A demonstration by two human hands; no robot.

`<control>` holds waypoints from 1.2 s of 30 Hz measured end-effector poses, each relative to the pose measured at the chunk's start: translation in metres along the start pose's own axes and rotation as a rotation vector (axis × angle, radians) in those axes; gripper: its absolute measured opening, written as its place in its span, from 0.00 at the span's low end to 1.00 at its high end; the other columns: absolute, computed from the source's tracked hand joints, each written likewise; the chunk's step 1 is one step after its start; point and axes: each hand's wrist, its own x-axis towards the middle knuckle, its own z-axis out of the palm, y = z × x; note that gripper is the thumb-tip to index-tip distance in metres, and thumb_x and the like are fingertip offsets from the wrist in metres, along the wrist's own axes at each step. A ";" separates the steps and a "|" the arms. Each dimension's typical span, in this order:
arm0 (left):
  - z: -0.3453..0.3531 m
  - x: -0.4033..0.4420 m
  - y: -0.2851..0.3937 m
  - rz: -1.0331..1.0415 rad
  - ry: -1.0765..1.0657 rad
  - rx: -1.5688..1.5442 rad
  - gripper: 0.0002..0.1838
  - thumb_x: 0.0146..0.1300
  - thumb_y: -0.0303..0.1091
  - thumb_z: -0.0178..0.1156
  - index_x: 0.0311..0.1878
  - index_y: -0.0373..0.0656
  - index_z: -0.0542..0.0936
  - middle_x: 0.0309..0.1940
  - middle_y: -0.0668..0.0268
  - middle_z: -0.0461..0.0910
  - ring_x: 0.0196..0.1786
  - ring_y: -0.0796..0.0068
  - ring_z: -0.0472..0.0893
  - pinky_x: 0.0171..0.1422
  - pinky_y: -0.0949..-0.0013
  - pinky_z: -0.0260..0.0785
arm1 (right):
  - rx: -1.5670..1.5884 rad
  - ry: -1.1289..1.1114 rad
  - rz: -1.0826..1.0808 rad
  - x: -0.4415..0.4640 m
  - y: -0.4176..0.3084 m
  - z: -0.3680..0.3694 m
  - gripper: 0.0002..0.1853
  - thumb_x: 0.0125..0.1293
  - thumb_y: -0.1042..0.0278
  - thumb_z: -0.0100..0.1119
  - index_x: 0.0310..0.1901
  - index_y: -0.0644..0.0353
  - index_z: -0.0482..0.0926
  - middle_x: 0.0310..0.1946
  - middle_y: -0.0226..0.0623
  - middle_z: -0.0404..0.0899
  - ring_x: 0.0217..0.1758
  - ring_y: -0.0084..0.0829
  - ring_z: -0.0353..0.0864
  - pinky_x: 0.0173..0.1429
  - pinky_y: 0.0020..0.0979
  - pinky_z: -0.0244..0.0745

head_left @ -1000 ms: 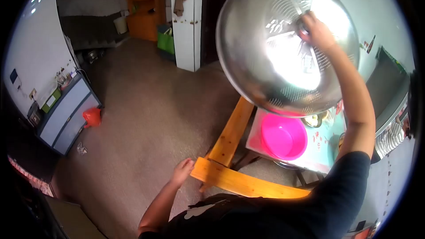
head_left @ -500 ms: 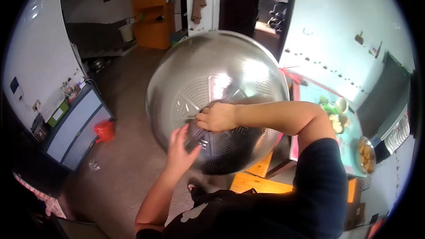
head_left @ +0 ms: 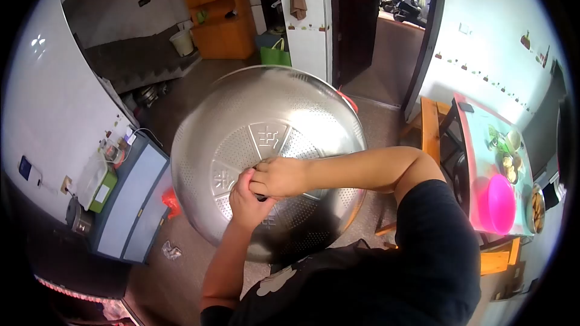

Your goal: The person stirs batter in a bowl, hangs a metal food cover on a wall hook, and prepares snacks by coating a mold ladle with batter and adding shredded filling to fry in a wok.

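The left grip has joined the right grip, both clamped centrally on the wide, round, silver, perforated-metal lid.

raised characters, chinese in look, stand in the panels of the domed metal lid: an upper character built on a box crossed by a stroke, a left character, and a lower character, partly covered. none can be read with certainty. the green box at the left bears a white label, its print too small to read.
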 end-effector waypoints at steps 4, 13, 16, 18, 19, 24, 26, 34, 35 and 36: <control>-0.023 0.045 -0.066 0.311 0.006 0.003 0.46 0.38 0.39 0.75 0.59 0.42 0.59 0.51 0.52 0.73 0.44 0.51 0.78 0.46 0.56 0.72 | -0.129 0.110 -0.059 0.040 0.038 -0.001 0.17 0.47 0.62 0.61 0.38 0.59 0.70 0.38 0.38 0.70 0.40 0.36 0.75 0.40 0.33 0.76; -0.044 0.157 -0.172 0.643 0.020 0.037 0.40 0.39 0.44 0.74 0.58 0.52 0.67 0.43 0.67 0.73 0.32 0.67 0.76 0.31 0.67 0.69 | 0.100 0.388 0.266 0.088 0.106 0.003 0.12 0.51 0.72 0.56 0.39 0.60 0.69 0.43 0.43 0.68 0.42 0.42 0.74 0.39 0.36 0.76; -0.019 0.168 -0.208 0.629 -0.006 0.135 0.27 0.35 0.42 0.75 0.44 0.52 0.79 0.40 0.65 0.74 0.33 0.65 0.77 0.33 0.66 0.70 | 0.116 0.469 0.404 0.051 0.152 -0.007 0.14 0.51 0.77 0.56 0.41 0.61 0.71 0.45 0.47 0.70 0.44 0.46 0.74 0.46 0.37 0.73; 0.006 0.178 -0.235 0.629 0.065 0.120 0.24 0.36 0.40 0.74 0.41 0.53 0.79 0.39 0.65 0.73 0.33 0.66 0.77 0.33 0.66 0.70 | -0.111 0.765 0.795 -0.002 0.202 -0.022 0.13 0.52 0.79 0.57 0.41 0.60 0.73 0.38 0.45 0.75 0.44 0.44 0.75 0.49 0.38 0.71; 0.021 0.183 -0.248 0.622 0.100 0.114 0.22 0.36 0.39 0.73 0.39 0.53 0.79 0.39 0.65 0.73 0.33 0.66 0.77 0.33 0.66 0.70 | -0.239 0.979 0.919 -0.029 0.231 -0.033 0.15 0.51 0.80 0.58 0.42 0.60 0.73 0.41 0.44 0.75 0.46 0.44 0.74 0.52 0.39 0.70; 0.096 0.232 -0.295 0.560 0.161 0.147 0.16 0.38 0.41 0.72 0.33 0.57 0.78 0.40 0.68 0.72 0.35 0.68 0.75 0.37 0.67 0.70 | 0.151 0.864 1.401 -0.162 0.406 -0.003 0.16 0.61 0.65 0.61 0.48 0.65 0.76 0.38 0.43 0.78 0.43 0.31 0.77 0.49 0.31 0.71; 0.125 0.256 -0.313 0.542 0.176 0.141 0.18 0.37 0.38 0.72 0.35 0.54 0.77 0.38 0.65 0.72 0.35 0.63 0.76 0.36 0.65 0.71 | 0.285 0.787 1.437 -0.169 0.461 -0.004 0.15 0.62 0.61 0.62 0.41 0.68 0.81 0.26 0.39 0.80 0.31 0.21 0.75 0.41 0.26 0.71; 0.219 0.311 -0.361 0.253 0.183 0.216 0.21 0.38 0.35 0.74 0.38 0.51 0.76 0.39 0.59 0.72 0.36 0.59 0.76 0.38 0.61 0.72 | 0.571 0.717 1.119 -0.167 0.688 -0.058 0.11 0.64 0.64 0.59 0.39 0.64 0.82 0.28 0.29 0.77 0.32 0.20 0.72 0.37 0.23 0.70; 0.231 0.324 -0.367 0.239 0.184 0.262 0.21 0.39 0.36 0.74 0.38 0.51 0.76 0.40 0.59 0.72 0.36 0.58 0.76 0.39 0.61 0.73 | 0.729 0.736 1.169 -0.157 0.712 -0.066 0.08 0.65 0.67 0.59 0.39 0.62 0.81 0.31 0.27 0.76 0.35 0.18 0.70 0.40 0.22 0.69; 0.245 0.338 -0.372 0.256 0.206 0.302 0.21 0.39 0.36 0.74 0.37 0.50 0.76 0.40 0.59 0.72 0.37 0.58 0.76 0.39 0.60 0.73 | 0.740 0.737 1.025 -0.149 0.738 -0.076 0.08 0.66 0.65 0.57 0.38 0.60 0.80 0.30 0.26 0.76 0.32 0.19 0.70 0.37 0.22 0.68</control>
